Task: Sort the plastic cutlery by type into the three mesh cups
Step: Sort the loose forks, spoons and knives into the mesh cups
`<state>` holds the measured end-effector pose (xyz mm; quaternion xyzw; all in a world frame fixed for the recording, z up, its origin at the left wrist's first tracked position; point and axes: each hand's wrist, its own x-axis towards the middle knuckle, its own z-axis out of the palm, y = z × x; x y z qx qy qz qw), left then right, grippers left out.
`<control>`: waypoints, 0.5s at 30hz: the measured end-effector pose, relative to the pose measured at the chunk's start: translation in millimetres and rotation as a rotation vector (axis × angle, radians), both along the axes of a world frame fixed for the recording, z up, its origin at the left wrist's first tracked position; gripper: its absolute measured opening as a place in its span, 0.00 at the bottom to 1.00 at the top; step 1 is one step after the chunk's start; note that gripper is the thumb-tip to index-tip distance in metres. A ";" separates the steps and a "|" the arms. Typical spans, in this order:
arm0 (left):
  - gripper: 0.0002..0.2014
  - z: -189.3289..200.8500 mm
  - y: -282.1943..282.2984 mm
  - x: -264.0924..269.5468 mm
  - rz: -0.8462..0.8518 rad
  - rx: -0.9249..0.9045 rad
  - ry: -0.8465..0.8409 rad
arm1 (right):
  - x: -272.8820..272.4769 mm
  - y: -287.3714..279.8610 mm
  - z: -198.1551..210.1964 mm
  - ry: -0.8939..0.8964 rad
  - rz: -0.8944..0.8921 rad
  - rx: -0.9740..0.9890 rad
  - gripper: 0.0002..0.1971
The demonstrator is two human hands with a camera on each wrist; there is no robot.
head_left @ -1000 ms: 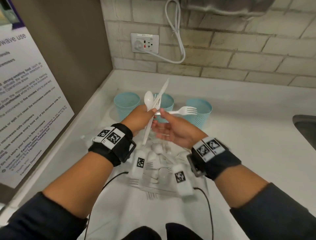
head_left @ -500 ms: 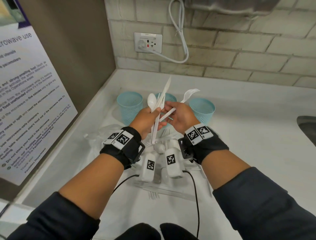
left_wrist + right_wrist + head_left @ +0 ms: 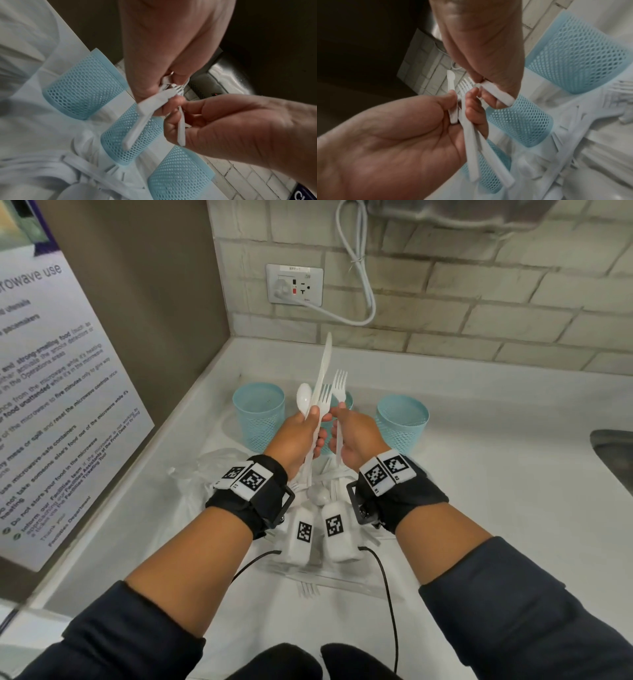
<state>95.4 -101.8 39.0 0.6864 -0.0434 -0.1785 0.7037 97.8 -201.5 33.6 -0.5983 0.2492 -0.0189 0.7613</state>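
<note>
White plastic cutlery clamped upright in left hand; right hand pinches fork.

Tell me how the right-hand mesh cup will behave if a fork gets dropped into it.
The mesh cup looks thin and empty, so probably light and apt to slide. A long fork leaning on its rim might tip it.

middle cup (mostly hidden), pile blurred
</note>
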 end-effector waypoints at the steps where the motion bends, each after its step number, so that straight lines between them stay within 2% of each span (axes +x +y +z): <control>1: 0.17 0.1 0.1 -0.1 -0.003 0.000 -0.005 | 0.0 0.4 -1.1 -0.001 0.011 0.044 0.17; 4: 0.17 -1.0 0.5 0.3 -0.007 -0.011 0.006 | 0.3 0.1 -5.0 -0.004 0.042 0.147 0.18; 10: 0.17 -5.7 2.1 0.8 -0.007 0.004 0.028 | 1.0 -2.0 -12.1 -0.025 0.083 0.122 0.12; 15: 0.15 -7.6 2.4 0.8 -0.042 -0.038 0.067 | 8.4 -5.6 -13.4 -0.002 0.044 0.113 0.11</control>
